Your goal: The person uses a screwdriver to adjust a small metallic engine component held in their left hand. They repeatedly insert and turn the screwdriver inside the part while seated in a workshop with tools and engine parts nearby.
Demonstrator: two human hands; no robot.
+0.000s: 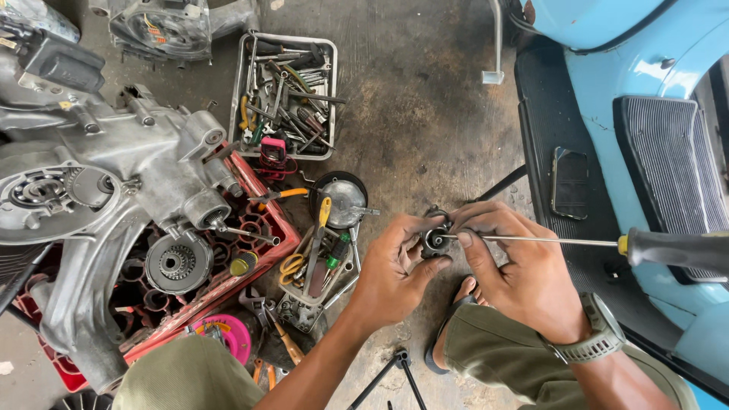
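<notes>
My left hand (395, 266) grips a small round black and silver part (436, 241) between thumb and fingers. My right hand (516, 262) pinches the same part from the other side and rests a finger on the thin steel shaft of a long screwdriver (547, 241). The shaft's tip sits in the part's middle. The screwdriver's black and yellow handle (676, 250) sticks out far right, free of both hands. A watch (600, 338) is on my right wrist.
A grey engine case (99, 182) lies on a red crate (266, 250) at left. A metal tray of tools (285, 95) sits at the top. Loose pliers and screwdrivers (319, 258) lie on the concrete. A light blue scooter (645, 114) with a phone (569, 182) on its footboard stands right.
</notes>
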